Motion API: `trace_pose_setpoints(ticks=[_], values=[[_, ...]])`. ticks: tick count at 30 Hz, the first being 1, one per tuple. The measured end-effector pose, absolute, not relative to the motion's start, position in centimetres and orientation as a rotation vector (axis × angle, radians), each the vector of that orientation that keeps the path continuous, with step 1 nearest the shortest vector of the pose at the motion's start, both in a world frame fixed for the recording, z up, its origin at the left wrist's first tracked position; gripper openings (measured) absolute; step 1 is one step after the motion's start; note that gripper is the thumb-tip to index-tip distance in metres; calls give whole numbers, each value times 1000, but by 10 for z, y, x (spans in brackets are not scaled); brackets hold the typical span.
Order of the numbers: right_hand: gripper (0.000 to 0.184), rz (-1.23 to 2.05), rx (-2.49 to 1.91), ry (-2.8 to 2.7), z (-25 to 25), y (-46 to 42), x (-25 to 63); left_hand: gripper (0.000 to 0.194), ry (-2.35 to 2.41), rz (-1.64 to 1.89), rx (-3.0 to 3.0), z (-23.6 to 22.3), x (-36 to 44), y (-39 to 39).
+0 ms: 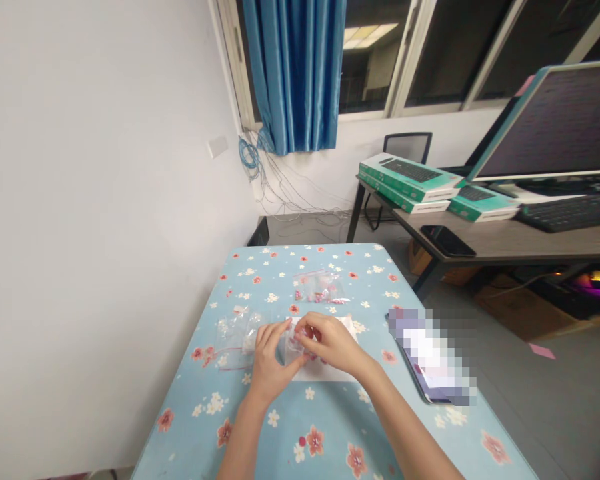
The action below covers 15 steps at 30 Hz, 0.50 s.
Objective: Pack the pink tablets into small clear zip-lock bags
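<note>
- A person is working bare-handed at a desk (185, 440) covered with blue floral cloth; clock positions are running from the hands, with twelve at the far side.
- The left hand (270, 363) is resting at nine o'clock to its partner, thumb standing well apart from the forefinger; whether its fingers are gripping anything, one cannot tell.
- The right hand (330, 343) is hovering over a white sheet (327, 375), thumb and forefinger curling close together; whether they are pinching a piece, one cannot tell.
- Small reddish pieces (307, 332) are lying between the two hands, partly hidden by the fingers.
- A clear bag (325, 287) holding pink and red bits is lying flat at twelve o'clock, just beyond the sheet.
- More clear packets (237, 333) are spreading at nine o'clock, near the left hand.
- A smartphone (425, 360), its screen pixelated, is lying at three o'clock, near the cloth's edge.
- Green-and-white keyboard boxes (410, 177) are sitting on a second desk (510, 247) at one o'clock, while a monitor (570, 127) is standing at two.
- A blue curtain (295, 73) is hanging at twelve o'clock, beside dark windows (445, 53).
</note>
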State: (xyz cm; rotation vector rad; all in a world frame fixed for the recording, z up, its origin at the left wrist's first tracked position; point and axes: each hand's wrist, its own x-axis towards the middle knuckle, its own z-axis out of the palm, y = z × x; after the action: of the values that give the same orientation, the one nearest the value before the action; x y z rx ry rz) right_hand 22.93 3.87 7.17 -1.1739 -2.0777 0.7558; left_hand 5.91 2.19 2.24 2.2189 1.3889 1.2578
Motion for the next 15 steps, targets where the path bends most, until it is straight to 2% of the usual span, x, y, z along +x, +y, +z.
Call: trace_pose_setpoints(ticks=[8,11,15], values=[[9,697,-1281,-2002,73,46,256,53,1460,1251,2200,23,54,24],[6,830,-1367,-2160,69,49,274,54,1512,1265,2182,22,51,26],[17,1030,-1454,-2370,59,50,288,54,1530,1275,2181,21,51,27]])
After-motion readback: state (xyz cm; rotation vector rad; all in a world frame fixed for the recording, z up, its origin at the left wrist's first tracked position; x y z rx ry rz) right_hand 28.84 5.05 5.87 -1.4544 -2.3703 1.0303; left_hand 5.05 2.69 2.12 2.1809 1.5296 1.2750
